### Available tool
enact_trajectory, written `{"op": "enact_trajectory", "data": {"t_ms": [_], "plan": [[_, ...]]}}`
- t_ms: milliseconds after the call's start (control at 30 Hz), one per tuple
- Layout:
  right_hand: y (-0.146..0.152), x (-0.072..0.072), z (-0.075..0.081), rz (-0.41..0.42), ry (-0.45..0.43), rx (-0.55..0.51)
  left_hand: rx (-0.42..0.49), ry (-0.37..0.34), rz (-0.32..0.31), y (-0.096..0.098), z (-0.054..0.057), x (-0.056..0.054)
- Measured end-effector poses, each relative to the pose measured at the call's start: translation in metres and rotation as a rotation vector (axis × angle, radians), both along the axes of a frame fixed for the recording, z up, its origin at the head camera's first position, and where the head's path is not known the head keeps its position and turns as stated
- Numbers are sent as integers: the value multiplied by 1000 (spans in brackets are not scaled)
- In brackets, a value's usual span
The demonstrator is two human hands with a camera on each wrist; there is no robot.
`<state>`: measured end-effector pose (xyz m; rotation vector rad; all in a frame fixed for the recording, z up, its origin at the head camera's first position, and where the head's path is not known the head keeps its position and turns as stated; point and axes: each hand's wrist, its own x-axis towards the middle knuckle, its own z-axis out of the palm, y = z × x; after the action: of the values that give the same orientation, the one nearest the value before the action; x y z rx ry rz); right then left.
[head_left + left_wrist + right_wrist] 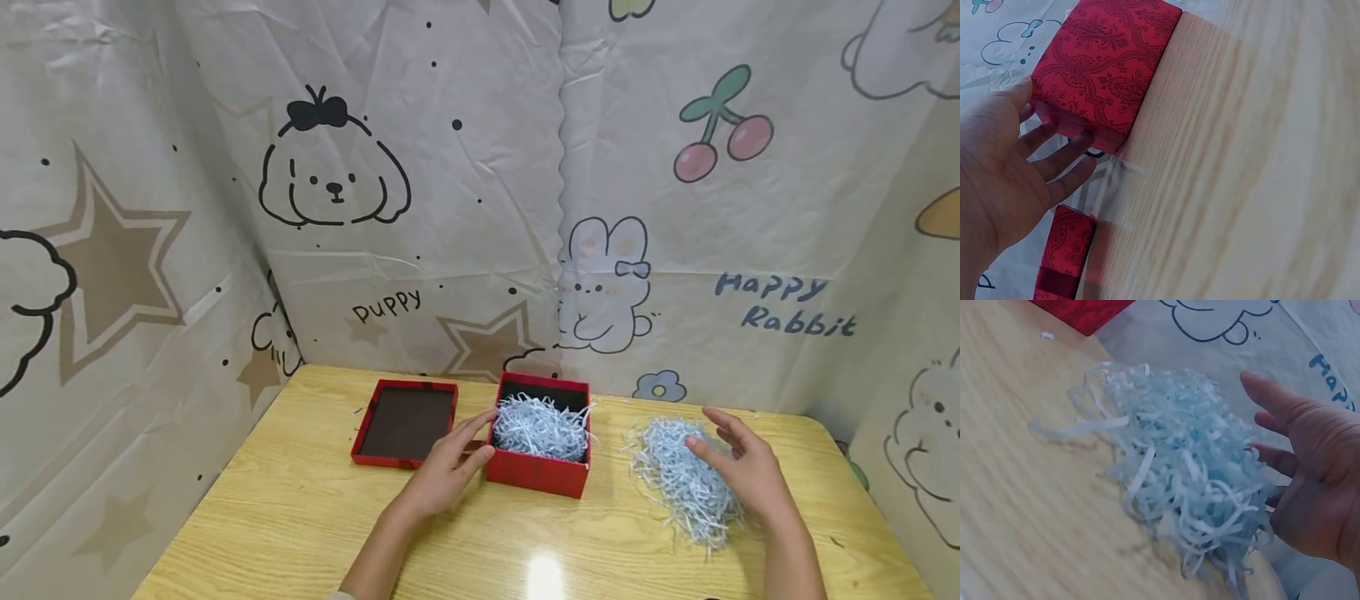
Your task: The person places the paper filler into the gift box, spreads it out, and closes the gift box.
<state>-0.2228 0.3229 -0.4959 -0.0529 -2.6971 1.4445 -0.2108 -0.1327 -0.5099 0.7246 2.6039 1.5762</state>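
while the open red box (536, 477) stands just below the center of the head view, a nest of pale blue shredded paper (540, 427) fills much of it, leaving a strip of the dark inside showing along the back wall. a few strands poke over the right rim. to its left, left of center in the lower half of the frame, a shallow red lid (408, 421) lies with its dark brown inner face up. the left wrist view shows a dark scrolling pattern on the box's red outside, and a ribbon-like band across the lid's side.

the left hand (442, 475) is between lid and box, fingers extended and spread, with fingertips and thumb against the box's left side; it rests there rather than wrapping round it.

at the lower right of the head view, a loose heap of the same shredded paper (686, 479) lies on the wood-grain table (300, 508). the right hand (750, 471) is at its right edge, thumb well apart from gently bent fingers, pinching nothing that shows. in the right wrist view, strands hide some fingertips, so i cannot tell how firmly they touch the heap.
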Motion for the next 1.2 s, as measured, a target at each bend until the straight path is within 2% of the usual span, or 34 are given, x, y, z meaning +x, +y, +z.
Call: {"op": "enact_trajectory", "data": {"t_ms": [200,433,600,733,1200], "plan": [[3,-4,-18,18,-43,76,-1,12,1,0,-2,0],[-1,-2,-29,-98,57,140,-10,14,3,0,-4,-1],[-5,-1,-22,-202,103,158,-13,19,8,0,-5,-2],[-8,-1,-12,-267,125,128,-16,10,13,0,-4,-2],[-14,3,11,-349,183,29,-10,14,7,0,-3,-1]]}}
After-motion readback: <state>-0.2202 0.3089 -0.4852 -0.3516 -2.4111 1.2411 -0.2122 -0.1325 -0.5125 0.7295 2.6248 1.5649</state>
